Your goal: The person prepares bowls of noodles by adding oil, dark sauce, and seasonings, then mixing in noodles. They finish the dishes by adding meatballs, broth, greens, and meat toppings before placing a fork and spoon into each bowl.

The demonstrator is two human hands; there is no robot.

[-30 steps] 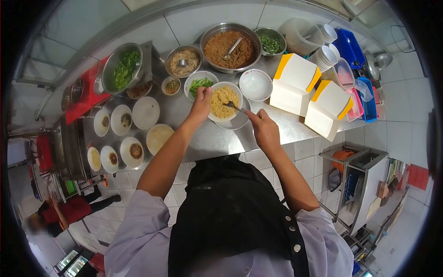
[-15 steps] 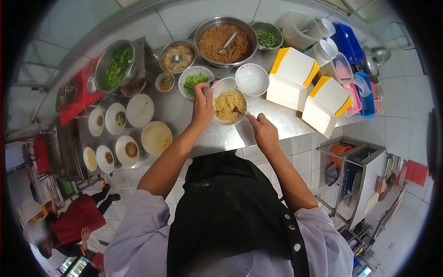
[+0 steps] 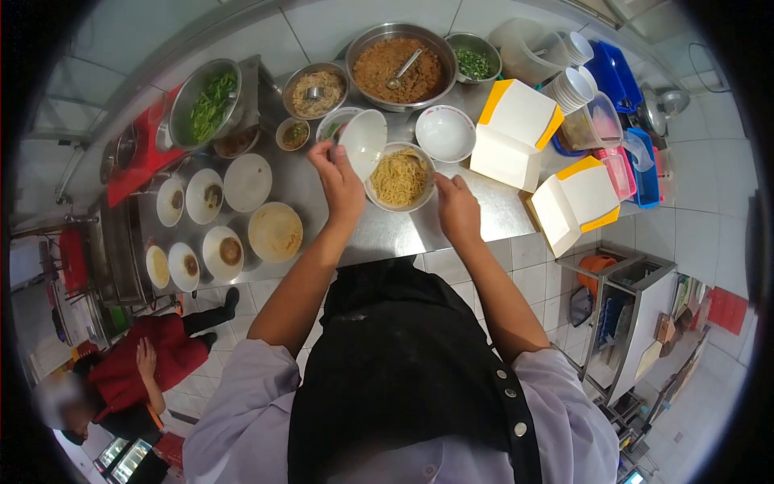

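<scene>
My left hand is closed on the rim of a tilted white bowl, whose pale inside shows no noodles. It partly covers another bowl behind it. Yellow noodles lie in a white bowl on the steel counter, just right of the tilted one. By that bowl's right rim is my right hand, its fingers curled together. Whatever those fingers grip is hidden. Another white bowl stands behind the noodles.
At the back are a basin of brown mince with a ladle, chopped greens and leafy vegetables. Open takeaway boxes stand on the right. Several sauced bowls sit left. A person in a red apron is at lower left.
The noodles now lie in a bowl on the counter; my left hand has tilted the white bowl up and left. The fork seen in the noodles earlier no longer shows.
</scene>
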